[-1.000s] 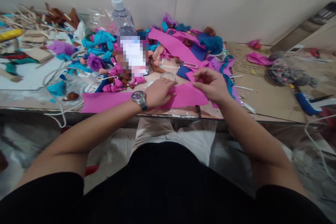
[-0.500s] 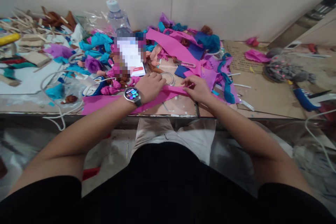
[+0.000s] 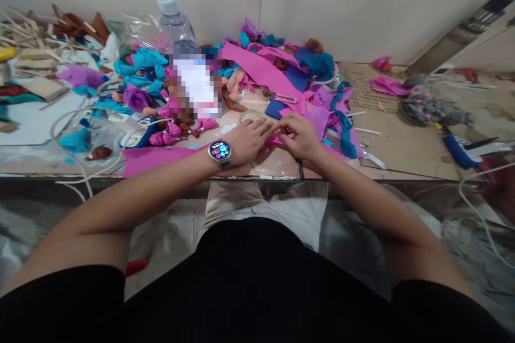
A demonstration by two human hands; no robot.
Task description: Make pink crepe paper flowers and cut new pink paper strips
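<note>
A long strip of magenta crepe paper (image 3: 155, 158) lies along the front edge of the worktable (image 3: 402, 163). My left hand (image 3: 247, 141), with a wristwatch (image 3: 220, 151) on its wrist, rests on the strip's right end with fingers curled over it. My right hand (image 3: 298, 135) meets it fingertip to fingertip and pinches the same end of the paper, which is bunched up between both hands.
Heaps of teal, purple and pink paper scraps and paper flowers (image 3: 137, 97) crowd the table behind my hands. A plastic water bottle (image 3: 174, 24) stands at the back. Scissors (image 3: 281, 97), a wire ring (image 3: 250, 114), white cable (image 3: 76, 171) and wooden sticks (image 3: 24, 27) lie around.
The flat paper sheet has been gathered up. My right hand moved left to meet my left hand, and the strip's right end is now bunched between them.
</note>
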